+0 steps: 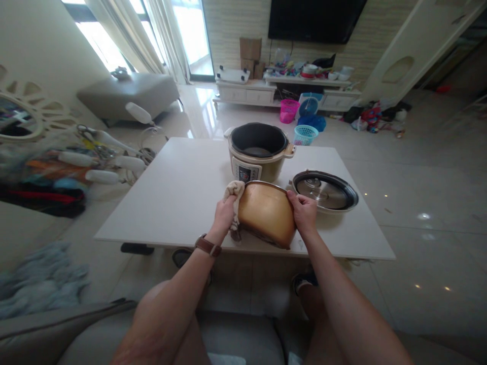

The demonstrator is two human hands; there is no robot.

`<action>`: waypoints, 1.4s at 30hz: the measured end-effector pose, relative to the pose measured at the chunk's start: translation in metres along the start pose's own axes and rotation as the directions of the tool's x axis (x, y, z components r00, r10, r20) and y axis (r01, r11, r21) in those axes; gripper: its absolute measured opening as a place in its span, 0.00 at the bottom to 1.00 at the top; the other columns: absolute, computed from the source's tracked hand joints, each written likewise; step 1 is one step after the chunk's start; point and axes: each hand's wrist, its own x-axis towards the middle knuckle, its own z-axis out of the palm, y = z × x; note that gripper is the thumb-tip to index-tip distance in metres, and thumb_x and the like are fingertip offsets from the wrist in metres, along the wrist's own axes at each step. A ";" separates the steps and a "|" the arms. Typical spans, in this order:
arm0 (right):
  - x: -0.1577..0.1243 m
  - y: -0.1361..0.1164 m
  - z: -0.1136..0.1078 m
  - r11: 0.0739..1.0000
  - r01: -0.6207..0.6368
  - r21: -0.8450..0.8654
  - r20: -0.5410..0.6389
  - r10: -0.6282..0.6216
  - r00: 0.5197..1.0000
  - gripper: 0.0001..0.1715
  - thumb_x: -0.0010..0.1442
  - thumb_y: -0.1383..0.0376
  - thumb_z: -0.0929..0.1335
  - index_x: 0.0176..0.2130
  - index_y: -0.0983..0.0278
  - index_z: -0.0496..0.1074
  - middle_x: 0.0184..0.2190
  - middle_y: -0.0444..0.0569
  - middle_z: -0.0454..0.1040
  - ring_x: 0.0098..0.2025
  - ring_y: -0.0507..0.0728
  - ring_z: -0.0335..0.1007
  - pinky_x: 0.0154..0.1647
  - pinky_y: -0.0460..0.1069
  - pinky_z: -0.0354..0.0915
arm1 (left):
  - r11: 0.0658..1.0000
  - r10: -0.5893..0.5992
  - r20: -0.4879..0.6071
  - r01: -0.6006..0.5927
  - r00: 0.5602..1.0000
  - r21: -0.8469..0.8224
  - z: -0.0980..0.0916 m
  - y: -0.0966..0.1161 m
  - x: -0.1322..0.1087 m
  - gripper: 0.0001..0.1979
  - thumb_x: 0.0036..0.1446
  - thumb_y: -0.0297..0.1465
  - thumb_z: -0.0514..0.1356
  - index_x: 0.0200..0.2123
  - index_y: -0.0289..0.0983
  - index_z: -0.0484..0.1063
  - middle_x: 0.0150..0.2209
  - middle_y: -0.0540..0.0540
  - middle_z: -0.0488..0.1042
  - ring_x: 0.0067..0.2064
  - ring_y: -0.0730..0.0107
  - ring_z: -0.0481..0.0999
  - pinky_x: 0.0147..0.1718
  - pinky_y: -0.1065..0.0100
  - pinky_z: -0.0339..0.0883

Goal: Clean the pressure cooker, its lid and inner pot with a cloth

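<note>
Head view, and we're right over the white desk (160,203), where both hands are busy at its near edge! Centre of it all is the golden inner pot (268,213), tilted, its smooth outer wall towards us and its rim on the far side. Whether its base touches the desktop, I cannot tell.

On the left, the left hand (225,215) is clamped on a bunched beige cloth (233,195), pressed up against the left side of the pot, folds hanging down beside the wall. Over on the right, the right hand (304,210) has the pot firmly by its right side, thumb up at the rim, fingers folded in. A brown-strapped watch (208,246) sits on the left wrist.

Just beyond the pot, the electric pressure cooker (254,162) stands upright on the far part of the desk, its top uncovered, dark interior on view, control panel (247,173) facing near. To its right, and just beyond the right hand, lies the cooker lid (323,190), underside up, shiny metal ringed in black.

Further out on the floor, past the desk's far edge, a pink basket (289,110) and a light-blue basket (305,133) stand near each other, with a white TV cabinet (243,95) behind them and a television (315,20) up on the far wall.
</note>
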 end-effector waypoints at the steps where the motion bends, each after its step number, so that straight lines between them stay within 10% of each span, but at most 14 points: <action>1: -0.001 0.001 0.002 1.000 -0.003 0.008 -0.003 0.003 1.000 0.43 0.52 0.30 0.72 0.16 0.59 0.56 0.17 0.38 0.50 0.24 0.49 0.44 0.25 0.50 0.42 | 0.999 -0.036 -0.023 0.036 0.999 -0.024 -0.002 0.000 0.002 0.20 0.49 0.46 0.65 0.35 0.34 0.82 0.32 0.45 0.81 0.35 0.61 0.77 0.34 0.65 0.67; 5: -0.002 0.002 0.008 1.000 -0.001 0.023 -0.002 0.001 1.000 0.45 0.51 0.28 0.71 0.16 0.58 0.54 0.17 0.38 0.49 0.24 0.49 0.43 0.25 0.50 0.42 | 0.996 -0.024 -0.091 0.017 0.996 -0.082 -0.003 0.001 0.001 0.19 0.52 0.45 0.64 0.33 0.34 0.81 0.30 0.46 0.80 0.34 0.62 0.77 0.34 0.66 0.69; 9: -0.001 0.002 0.011 1.000 0.001 0.015 0.017 -0.002 1.000 0.45 0.51 0.27 0.71 0.16 0.59 0.54 0.18 0.38 0.49 0.24 0.49 0.44 0.25 0.49 0.42 | 0.966 0.252 -0.026 -0.250 0.967 0.057 -0.001 0.008 -0.009 0.18 0.58 0.43 0.61 0.35 0.34 0.83 0.33 0.45 0.82 0.41 0.55 0.81 0.40 0.62 0.74; 13: 0.000 0.003 0.011 1.000 -0.014 0.008 0.047 0.014 0.999 0.45 0.52 0.27 0.70 0.16 0.59 0.54 0.18 0.38 0.49 0.24 0.49 0.44 0.25 0.49 0.43 | 0.646 0.637 0.359 -0.726 0.682 0.236 -0.006 0.020 -0.020 0.21 0.59 0.36 0.62 0.53 0.39 0.84 0.60 0.41 0.81 0.66 0.48 0.75 0.66 0.50 0.67; 16: 0.000 0.004 0.011 1.000 -0.016 0.008 0.059 0.016 0.998 0.44 0.52 0.27 0.70 0.16 0.59 0.56 0.17 0.39 0.51 0.24 0.49 0.44 0.25 0.49 0.43 | 0.444 0.652 0.561 -0.857 0.510 0.263 -0.012 0.023 -0.022 0.27 0.61 0.33 0.61 0.63 0.43 0.78 0.70 0.44 0.72 0.73 0.51 0.66 0.73 0.46 0.57; 19: 0.000 0.005 0.012 1.000 -0.017 -0.001 0.055 0.017 0.998 0.44 0.53 0.29 0.70 0.16 0.60 0.57 0.17 0.40 0.51 0.24 0.49 0.45 0.25 0.49 0.43 | 0.509 0.653 0.503 -0.820 0.567 0.263 -0.012 0.020 -0.020 0.27 0.62 0.33 0.60 0.64 0.41 0.77 0.70 0.42 0.72 0.73 0.51 0.67 0.73 0.47 0.57; 22: -0.001 0.007 0.015 1.000 -0.023 0.004 0.040 0.023 0.999 0.43 0.53 0.30 0.71 0.16 0.60 0.58 0.18 0.40 0.51 0.24 0.49 0.45 0.25 0.49 0.44 | 0.722 0.590 0.299 -0.656 0.750 0.221 -0.008 0.015 -0.013 0.23 0.60 0.38 0.61 0.55 0.36 0.82 0.61 0.39 0.80 0.65 0.48 0.75 0.67 0.51 0.66; 25: -0.001 0.010 0.016 0.999 -0.033 0.022 0.040 0.032 0.999 0.43 0.52 0.30 0.71 0.16 0.60 0.59 0.18 0.40 0.51 0.24 0.49 0.45 0.25 0.49 0.44 | 0.924 0.342 0.093 -0.353 0.935 0.145 -0.006 0.011 -0.006 0.21 0.58 0.45 0.61 0.42 0.34 0.84 0.42 0.41 0.85 0.49 0.50 0.82 0.49 0.57 0.74; 27: -0.001 0.012 0.015 0.999 -0.033 0.029 0.046 0.032 0.998 0.43 0.52 0.29 0.71 0.16 0.61 0.61 0.18 0.40 0.52 0.24 0.50 0.46 0.25 0.49 0.44 | 0.983 0.174 0.010 -0.174 0.985 0.065 -0.006 0.009 -0.001 0.21 0.55 0.46 0.62 0.38 0.33 0.83 0.35 0.44 0.83 0.41 0.55 0.80 0.40 0.62 0.72; 33: 0.004 0.019 0.012 0.997 -0.046 0.062 0.095 0.040 0.995 0.45 0.49 0.26 0.70 0.17 0.62 0.64 0.19 0.42 0.55 0.25 0.51 0.49 0.26 0.49 0.47 | 0.998 0.027 -0.078 -0.031 0.997 -0.051 -0.010 0.008 0.003 0.20 0.50 0.46 0.64 0.32 0.34 0.80 0.28 0.47 0.78 0.33 0.62 0.74 0.32 0.65 0.66; 38: 0.005 0.022 0.013 0.997 -0.035 0.062 0.135 0.026 0.990 0.44 0.52 0.26 0.68 0.19 0.62 0.66 0.20 0.42 0.59 0.27 0.52 0.52 0.28 0.49 0.50 | 0.963 0.265 -0.049 -0.261 0.963 0.071 -0.011 0.012 -0.005 0.17 0.55 0.44 0.63 0.31 0.36 0.81 0.29 0.46 0.79 0.37 0.58 0.79 0.37 0.64 0.71; 42: 0.002 0.009 0.013 0.996 0.081 0.031 0.129 -0.085 0.988 0.32 0.61 0.38 0.68 0.25 0.61 0.70 0.24 0.43 0.67 0.31 0.55 0.60 0.34 0.49 0.57 | 0.794 0.553 0.124 -0.566 0.824 0.220 -0.014 0.014 -0.011 0.17 0.60 0.41 0.62 0.45 0.38 0.85 0.47 0.41 0.85 0.57 0.50 0.80 0.60 0.53 0.72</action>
